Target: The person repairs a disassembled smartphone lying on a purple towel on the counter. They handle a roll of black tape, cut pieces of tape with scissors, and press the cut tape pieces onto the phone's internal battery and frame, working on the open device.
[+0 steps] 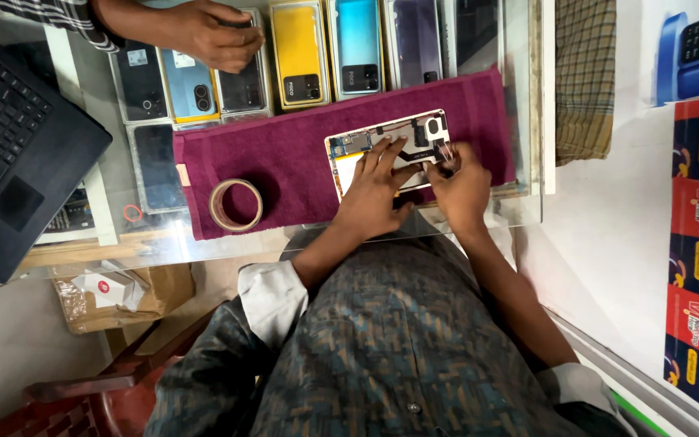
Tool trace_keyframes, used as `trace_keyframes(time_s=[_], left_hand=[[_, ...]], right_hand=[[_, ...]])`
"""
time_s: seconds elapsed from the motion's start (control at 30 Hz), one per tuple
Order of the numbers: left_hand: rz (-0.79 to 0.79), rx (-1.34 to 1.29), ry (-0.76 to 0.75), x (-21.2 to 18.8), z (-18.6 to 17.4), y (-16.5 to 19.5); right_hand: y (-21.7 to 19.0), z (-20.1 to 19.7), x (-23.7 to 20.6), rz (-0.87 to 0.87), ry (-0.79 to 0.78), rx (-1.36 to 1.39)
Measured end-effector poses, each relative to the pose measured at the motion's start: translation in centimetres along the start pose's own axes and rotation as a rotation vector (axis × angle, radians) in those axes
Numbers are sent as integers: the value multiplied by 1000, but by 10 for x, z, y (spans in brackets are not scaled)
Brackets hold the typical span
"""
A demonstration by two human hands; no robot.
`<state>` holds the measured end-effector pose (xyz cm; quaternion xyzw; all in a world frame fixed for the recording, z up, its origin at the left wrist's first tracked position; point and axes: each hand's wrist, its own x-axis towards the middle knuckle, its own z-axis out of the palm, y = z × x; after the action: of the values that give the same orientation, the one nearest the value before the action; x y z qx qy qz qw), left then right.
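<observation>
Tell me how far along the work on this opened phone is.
Done: the opened phone lies back off, insides exposed, on the maroon towel. In hand: the left hand steadies it while the right hand works at its upper corner. Left: it remains uncovered; the tape roll sits untouched.

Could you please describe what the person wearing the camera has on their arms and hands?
Both hands, the left hand and the right hand, are bare, with no gloves, rings or watch visible. The forearms are uncovered: the dark, grey-blue patterned shirt sleeves are rolled up near the elbows, showing a pale lining cuff on each arm.
</observation>
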<state>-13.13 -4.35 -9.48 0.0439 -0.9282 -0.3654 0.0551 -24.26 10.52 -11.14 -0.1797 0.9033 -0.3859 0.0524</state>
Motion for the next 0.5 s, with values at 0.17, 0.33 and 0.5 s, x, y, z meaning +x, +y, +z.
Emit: trace_keyframes(time_s=[0.17,0.33,0.5], left_hand=[[-3,2,-8,0,-1,-2],[18,47,4,-1,0,-5],[19,65,7,0,1,-6]], right_hand=[[7,-5,5,-15,-87,-21],[19,-2,5,63,-131,-4],[38,-5,19,42,-209,-75]])
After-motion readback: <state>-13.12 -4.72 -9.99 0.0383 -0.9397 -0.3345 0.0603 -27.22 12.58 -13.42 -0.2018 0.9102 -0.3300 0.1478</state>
